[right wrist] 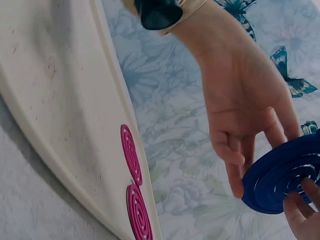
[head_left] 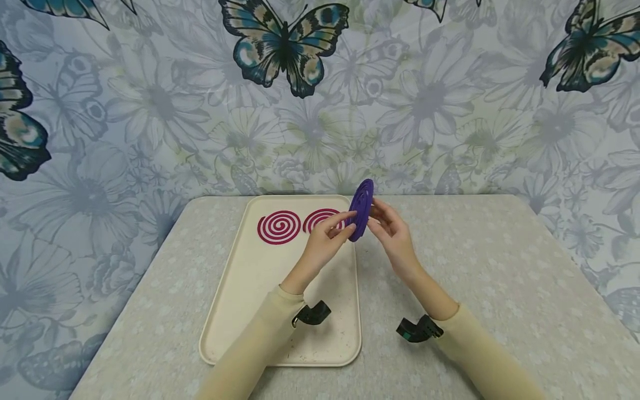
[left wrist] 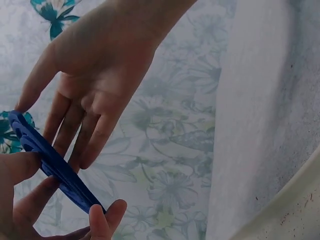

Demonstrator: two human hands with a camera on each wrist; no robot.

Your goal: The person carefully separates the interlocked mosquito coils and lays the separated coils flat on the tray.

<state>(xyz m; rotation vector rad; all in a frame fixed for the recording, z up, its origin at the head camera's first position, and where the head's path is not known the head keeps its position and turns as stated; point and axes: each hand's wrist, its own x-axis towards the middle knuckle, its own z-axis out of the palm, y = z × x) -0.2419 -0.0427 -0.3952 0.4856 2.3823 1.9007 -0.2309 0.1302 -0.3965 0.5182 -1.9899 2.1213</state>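
Both hands hold a purple mosquito coil upright above the right far part of the tray; it looks blue in the left wrist view. From the left, my left hand pinches it, its fingertips on the near face. On the other side my right hand grips the edge with its fingertips, partly behind the coil in the left wrist view. Two pink mosquito coils lie flat at the tray's far end: the left one in full view, the right one partly hidden by my left hand.
A cream tray with a raised rim lies on the table, with small crumbs near its front edge. Behind the table stands a flowered wall with butterflies. A dark wrist camera sits on each sleeve.
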